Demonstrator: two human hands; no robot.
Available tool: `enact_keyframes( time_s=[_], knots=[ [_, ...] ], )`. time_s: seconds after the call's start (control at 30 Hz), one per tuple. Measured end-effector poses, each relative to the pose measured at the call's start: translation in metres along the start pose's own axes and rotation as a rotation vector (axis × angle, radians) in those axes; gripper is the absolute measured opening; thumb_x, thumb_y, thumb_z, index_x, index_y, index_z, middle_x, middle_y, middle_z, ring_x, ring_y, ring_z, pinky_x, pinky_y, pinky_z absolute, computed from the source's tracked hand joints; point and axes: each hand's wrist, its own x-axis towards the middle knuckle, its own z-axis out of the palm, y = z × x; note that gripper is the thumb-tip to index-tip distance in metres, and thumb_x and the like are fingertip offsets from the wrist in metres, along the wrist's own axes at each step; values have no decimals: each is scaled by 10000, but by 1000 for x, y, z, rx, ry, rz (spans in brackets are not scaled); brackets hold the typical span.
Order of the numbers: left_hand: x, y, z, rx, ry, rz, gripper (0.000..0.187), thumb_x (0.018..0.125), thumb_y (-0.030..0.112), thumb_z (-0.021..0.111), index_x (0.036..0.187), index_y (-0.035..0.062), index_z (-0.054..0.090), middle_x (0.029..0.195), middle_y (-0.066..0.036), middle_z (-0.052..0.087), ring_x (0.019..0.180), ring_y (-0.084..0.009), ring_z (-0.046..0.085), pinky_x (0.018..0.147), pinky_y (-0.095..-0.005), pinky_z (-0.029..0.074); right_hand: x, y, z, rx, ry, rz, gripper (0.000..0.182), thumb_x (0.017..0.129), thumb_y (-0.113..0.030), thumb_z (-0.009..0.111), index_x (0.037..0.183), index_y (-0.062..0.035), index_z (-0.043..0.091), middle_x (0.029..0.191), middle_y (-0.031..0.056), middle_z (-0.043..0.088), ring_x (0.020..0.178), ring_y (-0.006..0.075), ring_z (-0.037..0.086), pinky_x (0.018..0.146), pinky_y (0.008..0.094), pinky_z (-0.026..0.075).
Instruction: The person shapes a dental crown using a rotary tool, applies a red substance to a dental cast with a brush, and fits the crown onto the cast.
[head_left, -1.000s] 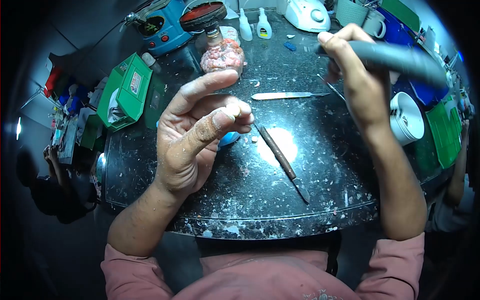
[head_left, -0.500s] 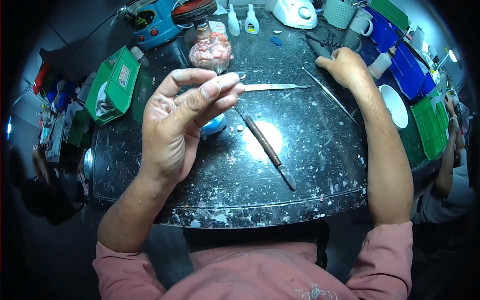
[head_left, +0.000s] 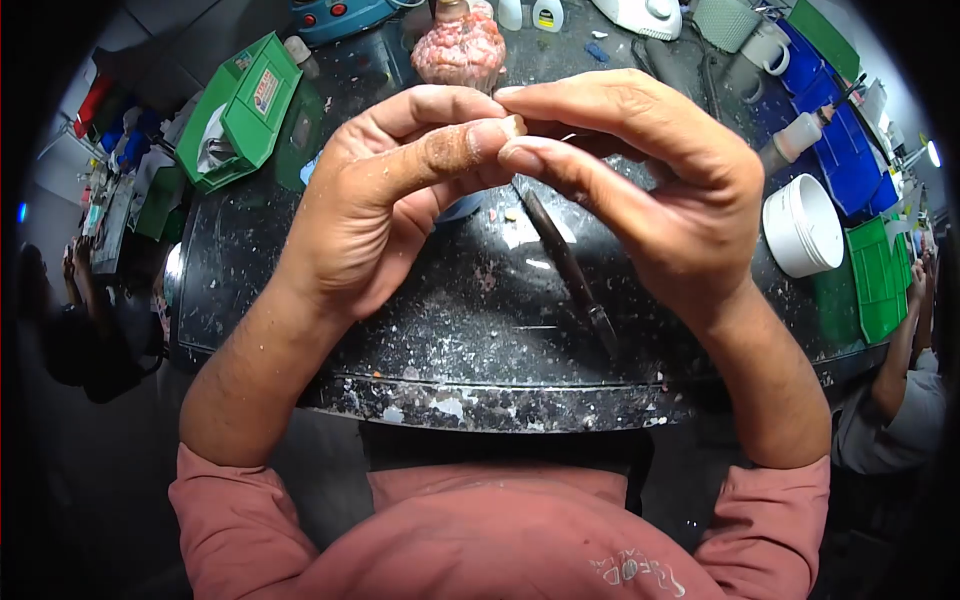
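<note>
Above the black bench, my two hands meet fingertip to fingertip. My left hand (head_left: 365, 205) is closed in a pinch around a tiny pale piece (head_left: 514, 126), mostly hidden by the fingers; I cannot make out its kind. From the other side, the thumb and forefinger of my right hand (head_left: 695, 195) are bent together at the same spot, and what they grip is hidden. Beneath the hands lies a knife with a dark handle (head_left: 557, 250), its blade pointing towards me. A lumpy pink mass (head_left: 458, 52) stands just beyond my fingertips.
A green bin (head_left: 255, 120) is at the left, and a white tub (head_left: 803, 235) lies right of my right hand. Further right are a squeeze bottle (head_left: 797, 138), blue bins (head_left: 830, 150) and another green bin (head_left: 877, 280). People sit at both sides.
My right hand has come back from the far right of the bench to meet my left hand. The left hand stays pinched. The view has shifted slightly.
</note>
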Motion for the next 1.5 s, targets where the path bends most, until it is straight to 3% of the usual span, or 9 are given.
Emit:
enact_keyframes(
  time_s=[0.3, 0.33, 0.47, 0.83, 0.97, 1.2, 1.27, 1.4, 1.5],
  knots=[
    [5, 7, 9, 435, 108, 108, 287, 999, 256, 566, 1045, -16, 648, 939, -108, 685, 878, -162, 670, 764, -238, 543, 0, 1, -6, 193, 54, 280, 227, 874, 4, 697, 1094, 41, 654, 976, 82, 703, 886, 121, 671, 824, 234, 527],
    [8, 3, 19, 496, 293, 204, 287, 1015, 267, 541, 856, 39, 616, 736, -29, 609, 678, -93, 588, 571, -191, 436, 3, 3, -12, 186, 41, 357, 184, 878, -22, 694, 1053, 29, 674, 952, 53, 702, 864, 96, 655, 792, 216, 515],
    [8, 29, 0, 575, 325, 434, 445, 1050, 289, 450, 647, 167, 304, 558, 84, 197, 478, -49, 189, 457, -248, 150, 7, 29, -49, -203, -492, 418, 178, 787, -98, 714, 940, -8, 724, 817, 87, 722, 783, 151, 684, 740, 285, 550],
    [8, 33, -80, 987, 415, 542, 154, 1001, 147, 528, 1082, 22, 569, 810, 23, 499, 682, -41, 434, 612, -196, 348, 6, 37, -50, -146, -555, 335, 104, 813, -50, 723, 902, -7, 694, 862, 75, 694, 808, 154, 671, 757, 283, 535],
    [1, 31, -66, 1154, 234, 614, 174, 973, 86, 532, 1093, 12, 634, 1060, -65, 611, 854, -99, 524, 770, -239, 441, 9, 25, -49, -66, -549, 578, 166, 823, -88, 722, 972, -26, 685, 801, 49, 684, 749, 129, 654, 688, 269, 524],
    [8, 32, -68, 873, 377, 534, 208, 1016, 198, 521, 945, 32, 625, 833, 14, 517, 741, -55, 434, 696, -218, 362, 5, 43, -50, -101, -563, 384, 138, 811, -147, 752, 871, -24, 734, 805, 97, 704, 773, 195, 677, 718, 319, 526],
    [3, 35, -74, 938, 431, 433, 279, 1020, 269, 538, 856, 62, 629, 720, 51, 454, 669, -46, 385, 633, -218, 316, 10, 41, -60, -241, -419, 571, 141, 890, -167, 711, 918, -33, 742, 733, 20, 667, 686, 82, 572, 625, 271, 458],
    [7, 48, -75, 567, 380, 447, 416, 1038, 320, 494, 666, 156, 404, 628, 80, 332, 514, -40, 227, 487, -256, 158, 11, 59, -78, -435, -43, 421, 178, 894, -219, 695, 893, -41, 707, 666, 33, 612, 621, 109, 533, 586, 291, 436],
    [8, 46, -47, 597, 454, 495, 164, 993, 117, 492, 844, 62, 533, 697, 37, 473, 641, -63, 460, 527, -208, 335, 20, 48, -91, -672, -25, 484, 225, 870, -260, 703, 877, -36, 684, 655, 72, 620, 621, 165, 584, 623, 324, 469]
  ],
)
